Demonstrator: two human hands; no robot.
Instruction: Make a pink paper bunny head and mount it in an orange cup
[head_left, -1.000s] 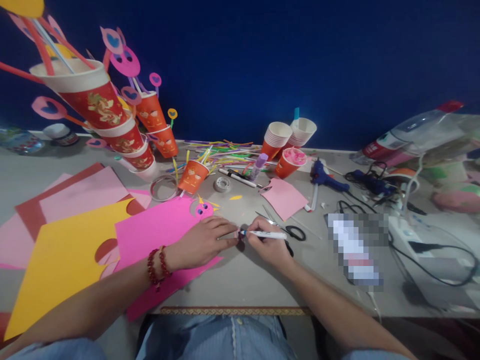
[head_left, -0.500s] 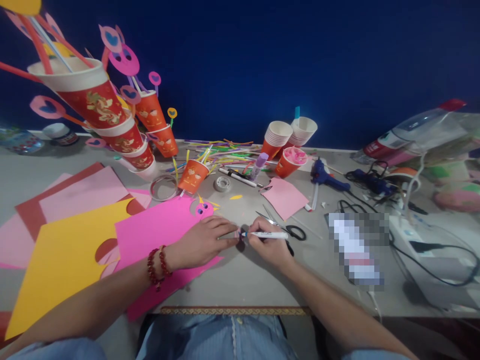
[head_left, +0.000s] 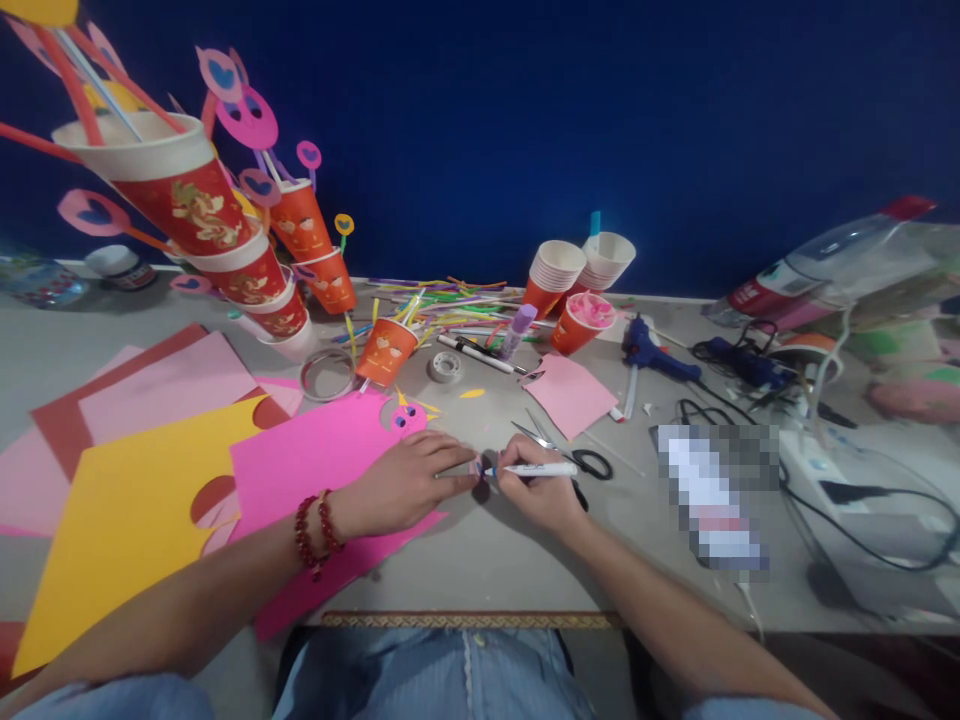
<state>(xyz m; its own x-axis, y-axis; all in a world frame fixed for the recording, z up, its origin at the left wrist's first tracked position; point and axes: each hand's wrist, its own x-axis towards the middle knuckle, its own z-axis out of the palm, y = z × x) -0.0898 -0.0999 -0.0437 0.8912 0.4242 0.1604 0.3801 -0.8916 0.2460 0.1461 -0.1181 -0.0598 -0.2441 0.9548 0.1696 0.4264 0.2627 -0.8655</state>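
Note:
My right hand [head_left: 538, 487] is closed round a white marker [head_left: 544, 469] with a blue tip. The tip points left, at a small pink paper piece [head_left: 475, 467] that is mostly hidden under my left fingertips. My left hand [head_left: 409, 480] lies flat with fingers stretched out, pressing that piece to the table. Beneath my left wrist is a bright pink sheet [head_left: 300, 460]. A pink cut-out with drawn eyes [head_left: 408, 418] lies just beyond the left hand. Scissors with black handles [head_left: 592, 464] rest behind the right hand, partly hidden by it.
Stacked red cups with paper figures [head_left: 187, 200] rise at the left, near a yellow sheet [head_left: 135, 500]. Pipe cleaners [head_left: 450, 300], paper cups [head_left: 555, 270] and a tape roll [head_left: 445, 367] stand or lie behind. A blue glue gun [head_left: 660, 357], cables and a bottle [head_left: 817, 260] occupy the right.
The marker has shifted very slightly to the right in my right hand's grip. My left hand stays in place on the small paper piece.

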